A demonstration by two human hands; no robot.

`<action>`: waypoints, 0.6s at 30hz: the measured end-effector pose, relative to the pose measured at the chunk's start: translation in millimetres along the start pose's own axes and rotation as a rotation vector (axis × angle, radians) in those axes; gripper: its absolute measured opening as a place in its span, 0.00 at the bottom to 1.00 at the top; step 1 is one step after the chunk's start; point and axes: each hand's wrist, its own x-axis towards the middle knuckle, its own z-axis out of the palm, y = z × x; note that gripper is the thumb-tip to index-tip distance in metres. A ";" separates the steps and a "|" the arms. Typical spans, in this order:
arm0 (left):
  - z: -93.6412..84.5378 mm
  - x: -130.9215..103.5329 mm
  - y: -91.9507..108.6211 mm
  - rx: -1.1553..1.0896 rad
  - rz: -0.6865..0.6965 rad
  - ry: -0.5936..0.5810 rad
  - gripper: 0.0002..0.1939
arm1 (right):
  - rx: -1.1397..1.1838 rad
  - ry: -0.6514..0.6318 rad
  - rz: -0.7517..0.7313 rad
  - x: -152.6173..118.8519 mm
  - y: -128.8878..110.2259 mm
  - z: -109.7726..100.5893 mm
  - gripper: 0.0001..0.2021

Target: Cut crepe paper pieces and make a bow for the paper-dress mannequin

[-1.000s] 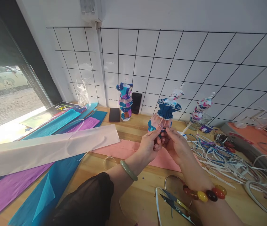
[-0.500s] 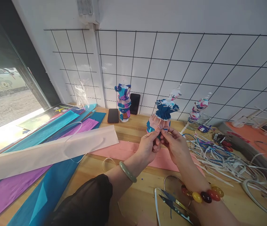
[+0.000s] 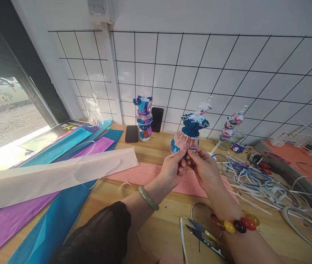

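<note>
A dress-shaped figure (image 3: 191,128) of crinkled paper, with a dark blue ruffled waist and a pink and blue skirt, tilts slightly right in front of me. My left hand (image 3: 173,168) and my right hand (image 3: 204,167) meet at the lower front of its skirt. Both are closed, thumbs and forefingers pinching the skirt's paper edge between them. My fingers hide the exact fold and the figure's base. Under my wrists lies a pink paper strip (image 3: 147,172). Dark-bladed snips (image 3: 204,238) rest by my right forearm.
Long paper strips, among them a cream one (image 3: 62,179) and a purple one (image 3: 29,216), cover the left side. A smaller dressed figure (image 3: 145,119) stands near two phones (image 3: 132,134) at the wall. Tangled white cords (image 3: 257,187) spread on the right, below another figure (image 3: 231,124).
My hands keep nearly the same pinch at the skirt, with only slight finger movement. The whole view has shifted a little.
</note>
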 end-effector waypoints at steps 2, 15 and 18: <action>0.0 -0.1 -0.4 0.005 -0.002 -0.014 0.18 | 0.005 0.003 0.007 0.1 0.3 0.2 0.10; -1.7 0.9 -1.4 0.008 0.038 0.016 0.17 | 0.121 -0.099 0.164 2.0 -4.3 -2.6 0.12; -1.8 1.4 -2.3 0.009 0.044 0.045 0.18 | 0.114 -0.076 0.142 2.6 -4.6 -4.1 0.12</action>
